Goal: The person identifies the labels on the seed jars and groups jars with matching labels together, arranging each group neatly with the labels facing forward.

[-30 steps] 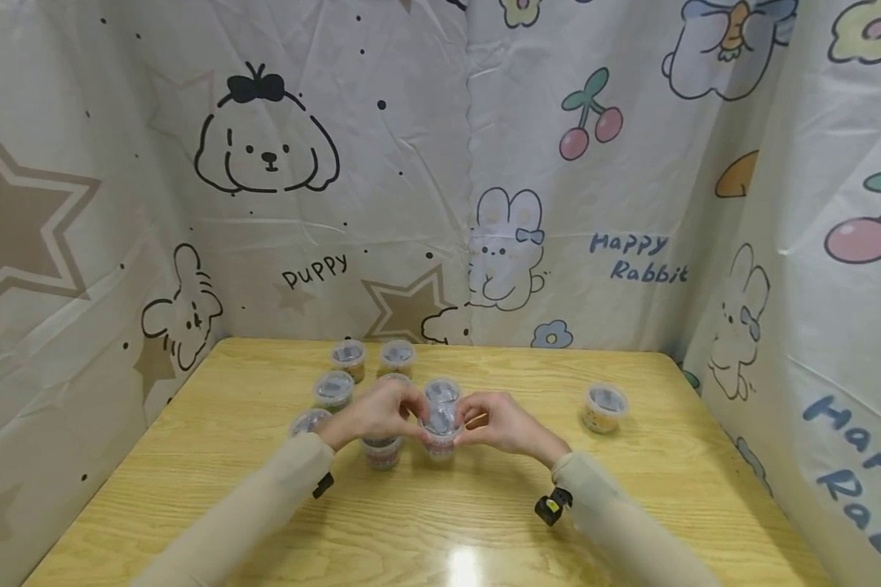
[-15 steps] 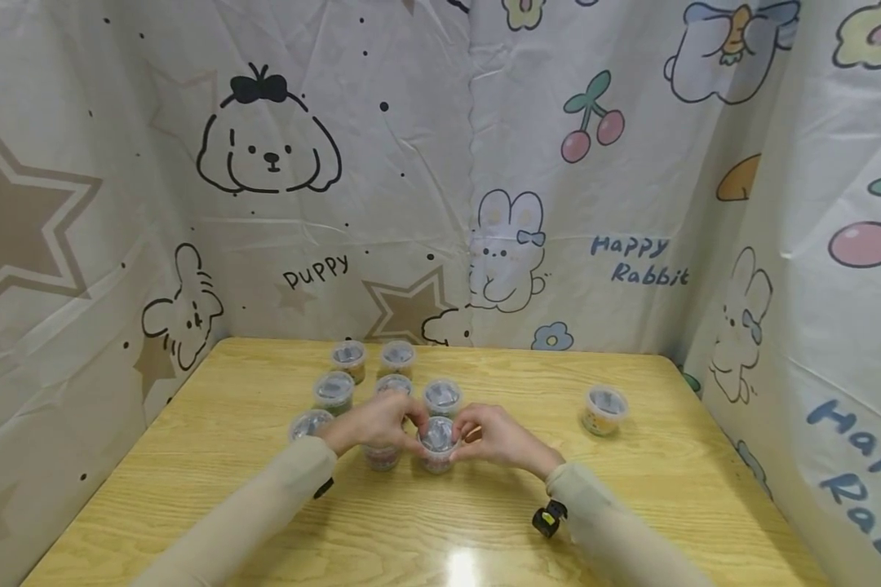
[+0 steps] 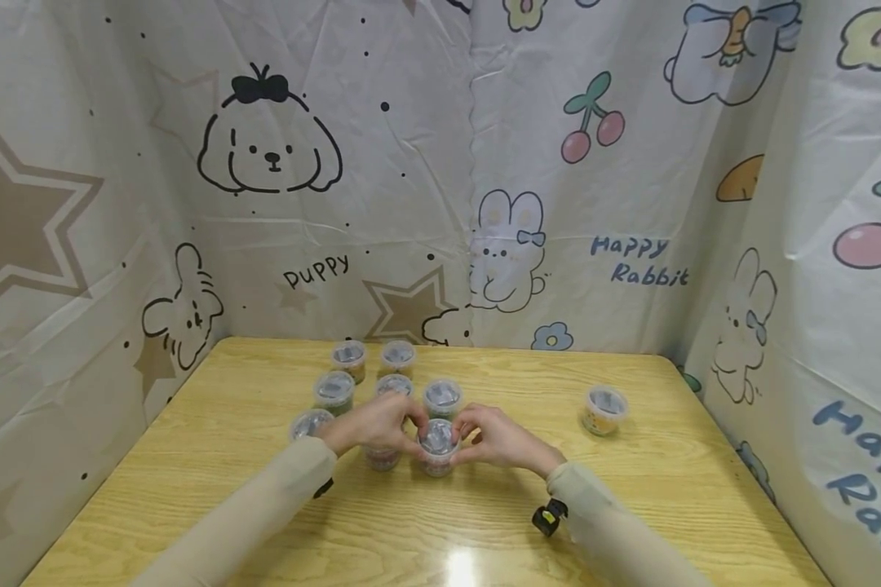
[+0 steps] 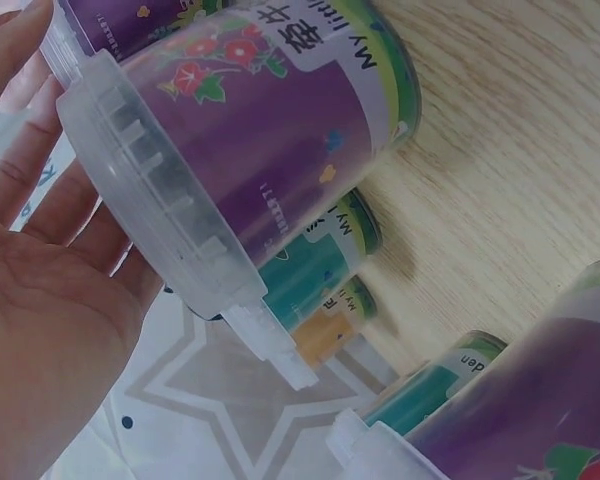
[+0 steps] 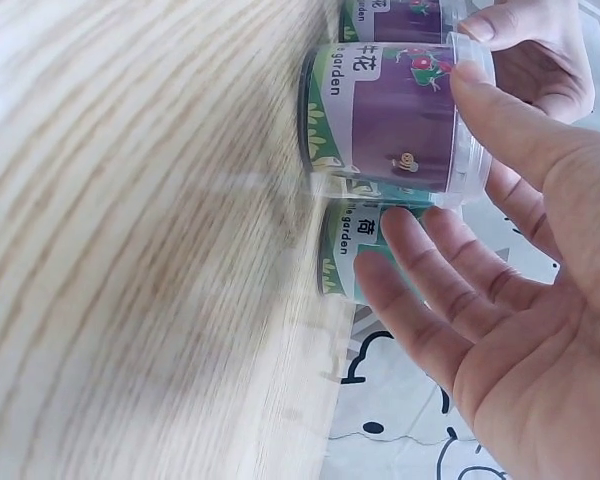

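A small lidded plastic tub with a clear lid stands at the front of a group of similar tubs. My left hand pinches its rim from the left. From the right, my right hand pinches the same rim. In the right wrist view the tub shows a purple flower label, its base at the table, with my right thumb on the lid edge. Another purple tub is just beside my left hand. In the head view, the left hand partly hides that neighbour and the tub behind.
Left of centre on the wooden table stand several more tubs in loose rows. Directly behind the held one is a green tub. A lone tub with an orange label stands to the right. Patterned cloth encloses the table's back and sides.
Both hands have brought the purple tub down and slightly toward me, from overlapping the green tub to just in front of it. Over the last half second it has barely moved.
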